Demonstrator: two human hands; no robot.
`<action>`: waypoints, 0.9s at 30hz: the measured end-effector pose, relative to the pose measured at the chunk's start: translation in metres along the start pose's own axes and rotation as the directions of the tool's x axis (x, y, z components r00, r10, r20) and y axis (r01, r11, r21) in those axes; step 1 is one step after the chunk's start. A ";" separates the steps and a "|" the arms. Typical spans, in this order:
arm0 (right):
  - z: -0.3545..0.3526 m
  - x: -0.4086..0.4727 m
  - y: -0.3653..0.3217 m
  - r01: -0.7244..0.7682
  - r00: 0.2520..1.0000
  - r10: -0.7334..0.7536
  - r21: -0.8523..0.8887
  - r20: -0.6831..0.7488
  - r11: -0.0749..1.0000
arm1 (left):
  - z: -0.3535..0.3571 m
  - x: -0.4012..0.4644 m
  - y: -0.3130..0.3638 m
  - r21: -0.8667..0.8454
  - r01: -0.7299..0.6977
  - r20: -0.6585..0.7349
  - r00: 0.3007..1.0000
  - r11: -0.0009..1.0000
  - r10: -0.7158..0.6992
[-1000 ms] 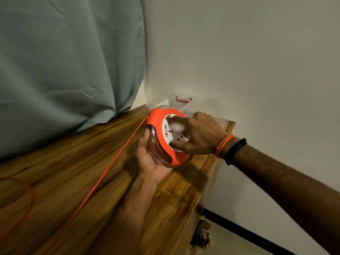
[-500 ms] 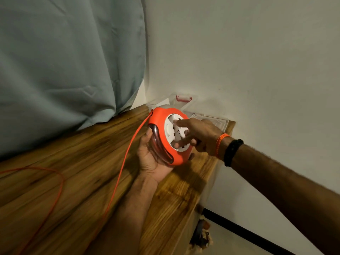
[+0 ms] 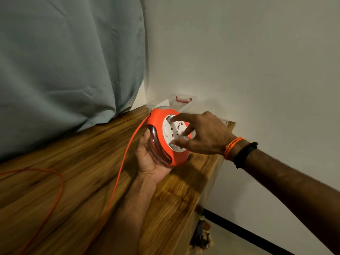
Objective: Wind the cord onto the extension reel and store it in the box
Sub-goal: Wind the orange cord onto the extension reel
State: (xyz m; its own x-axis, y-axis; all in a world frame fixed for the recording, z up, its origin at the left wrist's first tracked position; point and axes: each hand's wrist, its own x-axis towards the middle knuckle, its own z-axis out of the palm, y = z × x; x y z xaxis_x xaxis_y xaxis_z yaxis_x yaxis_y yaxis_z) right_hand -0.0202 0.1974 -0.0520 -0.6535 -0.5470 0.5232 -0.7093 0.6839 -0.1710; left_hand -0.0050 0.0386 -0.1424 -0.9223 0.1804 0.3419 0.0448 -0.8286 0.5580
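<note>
Mid-wind here. Left hand cups the reel from underneath, fingers wrapped round its back. Right hand has fingers spread, tips on the white hub, looks like it's cranking. Lots of cord trails loose from the reel, left of the fingers. Box sits just beyond the fingertips. Next: more turns, feeding the slack in straight.
</note>
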 end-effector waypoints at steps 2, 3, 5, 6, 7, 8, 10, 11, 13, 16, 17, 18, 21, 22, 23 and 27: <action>0.003 0.002 0.001 0.020 1.000 -0.019 -0.019 0.017 1.000 | 0.001 0.001 -0.001 -0.005 -0.017 0.008 1.000 1.000 0.017; 0.007 0.003 0.001 0.035 0.999 -0.035 -0.030 0.021 0.999 | 0.001 0.002 -0.001 -0.004 -0.029 0.004 1.000 1.000 0.029; 0.013 0.003 0.000 0.061 0.998 -0.061 -0.064 0.005 0.996 | 0.000 0.002 -0.002 -0.003 -0.045 -0.010 0.999 0.999 0.045; 0.014 0.005 0.000 0.073 0.997 -0.074 -0.078 -0.005 0.994 | 0.000 0.002 -0.002 -0.006 -0.046 -0.014 0.999 0.999 0.046; 0.016 0.006 0.001 0.081 0.996 -0.082 -0.082 -0.015 0.993 | 0.001 0.002 -0.002 -0.009 -0.045 -0.016 0.999 0.999 0.045; 0.016 0.008 0.000 0.080 0.996 -0.082 -0.079 -0.027 0.994 | 0.001 0.002 -0.002 -0.014 -0.044 -0.015 0.999 0.999 0.044; 0.022 0.008 0.005 0.032 0.999 -0.033 -0.066 -0.006 0.997 | 0.002 0.002 -0.002 -0.018 -0.048 -0.018 0.999 0.999 0.047; 0.026 0.009 0.008 -0.045 0.998 0.048 -0.061 0.035 0.997 | 0.003 0.001 -0.002 -0.015 -0.050 -0.027 0.998 0.999 0.050; 0.035 0.009 0.004 -0.333 0.933 0.321 0.056 0.160 0.941 | 0.005 0.001 -0.002 0.005 -0.046 -0.051 0.998 0.999 0.046; 0.037 0.017 -0.008 -0.677 0.638 0.660 0.698 0.398 0.233 | 0.009 0.001 -0.003 0.040 -0.036 -0.081 0.996 0.999 0.039; 0.036 0.018 -0.010 -0.684 0.591 0.632 0.727 0.501 0.062 | 0.010 0.000 -0.003 0.043 -0.028 -0.095 0.995 0.999 0.032; 0.035 0.019 -0.012 -0.688 0.576 0.595 0.725 0.560 -0.016 | 0.011 0.000 -0.003 0.052 -0.019 -0.102 0.994 0.998 0.024; 0.030 0.017 -0.010 -0.689 0.611 0.520 0.725 0.597 -0.024 | 0.010 0.000 -0.001 0.056 -0.011 -0.094 0.995 0.998 0.016; 0.028 0.016 -0.009 -0.688 0.622 0.518 0.726 0.587 0.003 | 0.009 -0.001 0.000 0.049 -0.011 -0.081 0.997 0.999 0.015; 0.025 0.015 -0.008 -0.688 0.635 0.518 0.725 0.573 0.041 | 0.010 -0.001 0.000 0.045 -0.015 -0.069 0.997 0.999 0.018; 0.011 0.012 -0.005 -0.695 0.680 0.563 0.657 0.469 0.292 | 0.009 -0.002 0.001 0.054 -0.026 -0.085 0.996 0.998 0.030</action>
State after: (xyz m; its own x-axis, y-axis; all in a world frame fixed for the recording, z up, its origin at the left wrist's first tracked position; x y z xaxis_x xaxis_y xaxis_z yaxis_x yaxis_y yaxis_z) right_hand -0.0271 0.1820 -0.0544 -0.9680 -0.2132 -0.1323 0.0736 0.2626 -0.9621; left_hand 0.0004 0.0420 -0.1361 -0.9498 0.1095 0.2930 0.0892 -0.8032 0.5890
